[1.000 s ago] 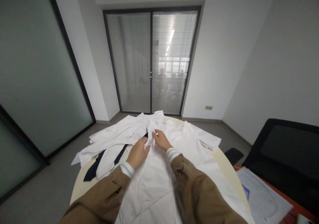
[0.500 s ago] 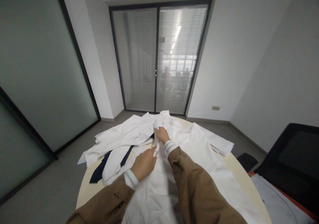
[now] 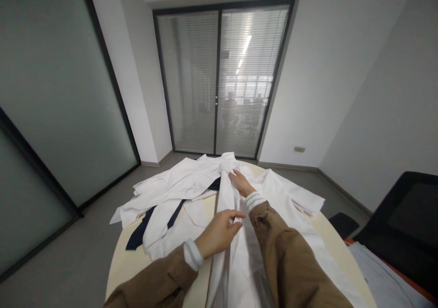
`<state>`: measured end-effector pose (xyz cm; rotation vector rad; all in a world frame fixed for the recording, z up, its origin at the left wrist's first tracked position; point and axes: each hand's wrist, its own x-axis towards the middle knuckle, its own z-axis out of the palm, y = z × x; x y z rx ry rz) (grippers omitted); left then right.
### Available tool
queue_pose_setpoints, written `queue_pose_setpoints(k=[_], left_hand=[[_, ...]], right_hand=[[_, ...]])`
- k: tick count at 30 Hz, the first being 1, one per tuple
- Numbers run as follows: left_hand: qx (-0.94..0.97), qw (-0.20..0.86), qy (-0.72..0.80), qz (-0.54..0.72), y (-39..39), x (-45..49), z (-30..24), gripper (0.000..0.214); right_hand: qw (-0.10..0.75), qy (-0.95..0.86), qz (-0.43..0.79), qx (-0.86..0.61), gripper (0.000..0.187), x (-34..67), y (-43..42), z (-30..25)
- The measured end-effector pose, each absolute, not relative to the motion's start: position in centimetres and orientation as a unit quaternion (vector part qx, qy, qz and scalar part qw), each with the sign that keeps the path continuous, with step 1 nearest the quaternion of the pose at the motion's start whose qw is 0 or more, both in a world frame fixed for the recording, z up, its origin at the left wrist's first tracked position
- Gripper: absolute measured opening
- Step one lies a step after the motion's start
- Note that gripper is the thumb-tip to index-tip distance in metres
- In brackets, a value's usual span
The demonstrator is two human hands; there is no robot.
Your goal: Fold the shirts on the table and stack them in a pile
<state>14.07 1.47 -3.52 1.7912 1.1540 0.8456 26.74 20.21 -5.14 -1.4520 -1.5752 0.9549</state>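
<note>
A white garment (image 3: 294, 235), a shirt or coat with a sleeve out to the right, lies spread on the round table, its lower part running out of view beneath my arms. My right hand (image 3: 241, 182) rests on its upper part near the collar, fingers stretched out and apart. Nearer to me, my left hand (image 3: 221, 230) hovers at the garment's folded front edge, with thumb and forefinger apart and nothing visible between them. To the left, more white clothing (image 3: 171, 180) lies in a loose heap, with dark navy cloth (image 3: 138, 232) showing under it.
The cream tabletop (image 3: 118, 271) shows along its left and right edges. A black chair (image 3: 407, 216) stands at the right, with grey cloth (image 3: 379, 271) and an orange edge beside it. Glass doors with blinds (image 3: 191, 84) are beyond the table.
My left hand has moved right and slightly down, its fingers opening. My right hand has shifted right and loosened from the cloth. The garment's left front edge now lies farther right, baring tabletop.
</note>
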Motion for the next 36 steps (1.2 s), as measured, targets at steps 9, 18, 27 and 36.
queue_pose_setpoints(k=[9, 18, 27, 36], left_hand=[[0.793, 0.324, 0.453, 0.246, 1.6, 17.9, -7.5, 0.036], [0.931, 0.144, 0.295, 0.157, -0.9, 16.7, -6.7, 0.034], [0.948, 0.105, 0.254, 0.163, -1.7, 16.4, -7.8, 0.044], [0.885, 0.119, 0.376, 0.248, 0.4, 15.1, -7.9, 0.043]], right_hand=[[0.323, -0.565, 0.464, -0.602, 0.060, 30.8, 18.5, -7.2], [0.287, -0.606, 0.472, -0.572, 0.068, 33.1, 17.5, -8.0], [0.294, -0.637, 0.410, -0.583, 0.044, 33.9, 16.1, -9.4], [0.297, -0.699, 0.257, -0.598, 0.052, 31.4, 19.2, -6.8]])
